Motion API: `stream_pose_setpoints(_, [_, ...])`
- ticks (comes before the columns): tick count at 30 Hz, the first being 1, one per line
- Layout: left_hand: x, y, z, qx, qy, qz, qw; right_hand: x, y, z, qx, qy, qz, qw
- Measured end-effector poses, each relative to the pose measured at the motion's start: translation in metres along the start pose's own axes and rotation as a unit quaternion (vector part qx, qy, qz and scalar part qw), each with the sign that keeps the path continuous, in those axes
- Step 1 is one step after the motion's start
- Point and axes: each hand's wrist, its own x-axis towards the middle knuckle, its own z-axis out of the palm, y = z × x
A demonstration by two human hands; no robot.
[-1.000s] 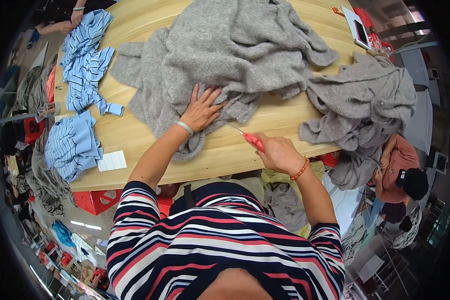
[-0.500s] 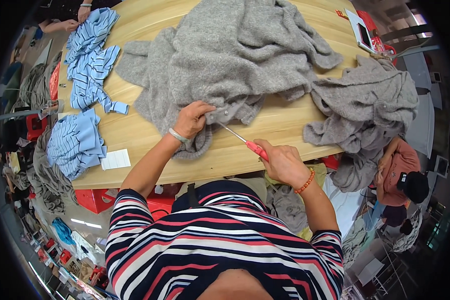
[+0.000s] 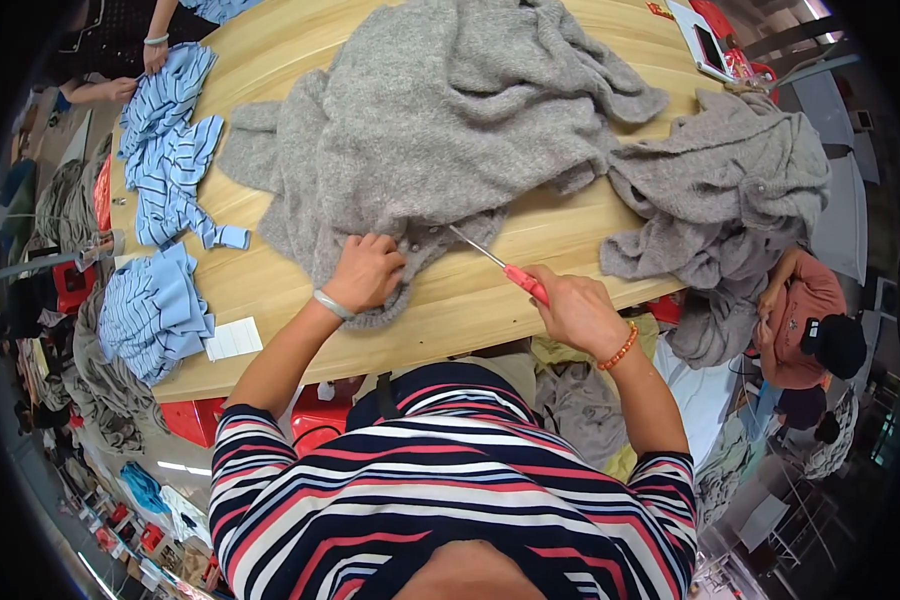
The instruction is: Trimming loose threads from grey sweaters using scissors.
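A large grey knitted sweater (image 3: 420, 120) lies bunched on the wooden table (image 3: 270, 220) before me. My left hand (image 3: 364, 272) has its fingers curled into the garment's near edge, closed on the knit; the fingertips are partly hidden. Small round buttons show just right of those fingers. In my right hand (image 3: 583, 312) is a tool with a red handle (image 3: 526, 283) and a thin metal shaft, possibly a screwdriver or a hook. Its tip reaches the sweater's edge, a short way right of my left hand; whether it touches the knit I cannot tell.
Another grey sweater (image 3: 720, 190) hangs off the table's right edge. At left lie blue striped garments (image 3: 175, 150) and a white paper slip (image 3: 233, 339); a co-worker's hands (image 3: 156, 56) hold striped cloth there. A phone (image 3: 709, 46) rests far right. Another person (image 3: 806, 310) is at right.
My left hand has shifted a little left and nearer me along the sweater's edge. The tool's tip has moved away from those fingers, up and to the right. The whole view has shifted slightly.
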Motion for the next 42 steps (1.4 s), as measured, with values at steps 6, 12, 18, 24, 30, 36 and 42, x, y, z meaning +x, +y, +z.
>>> stream_pose_setpoints(6, [0.078, 0.025, 0.023, 0.100, 0.180, 0.045, 0.978, 0.011, 0.022, -0.008, -0.015, 0.033, 0.048, 0.998])
stream_pose_setpoints(12, [0.136, -0.016, 0.046, -0.135, 0.204, -0.068, 0.967, -0.001, 0.036, -0.018, 0.002, 0.066, 0.064, 0.996])
stream_pose_setpoints(18, [0.140, -0.052, 0.073, -0.590, 0.094, -0.136, 0.790, -0.001, 0.028, -0.018, 0.029, 0.021, 0.032, 0.999])
stream_pose_setpoints(24, [0.143, -0.026, 0.087, -0.623, 0.165, -0.172, 0.745, 0.003, 0.014, -0.025, 0.028, 0.018, -0.026, 0.999])
stream_pose_setpoints(30, [0.125, -0.014, 0.079, -0.727, 0.118, -0.286, 0.614, 0.001, 0.025, -0.027, 0.033, 0.022, -0.008, 0.999])
stream_pose_setpoints(36, [0.080, 0.100, -0.078, -0.648, -0.036, -0.068, 0.757, -0.006, 0.089, -0.005, 0.010, 0.032, 0.115, 0.993])
stream_pose_setpoints(42, [0.100, 0.132, -0.113, -0.648, 0.042, -0.050, 0.758, 0.035, 0.106, -0.025, -0.023, 0.184, 0.081, 0.979])
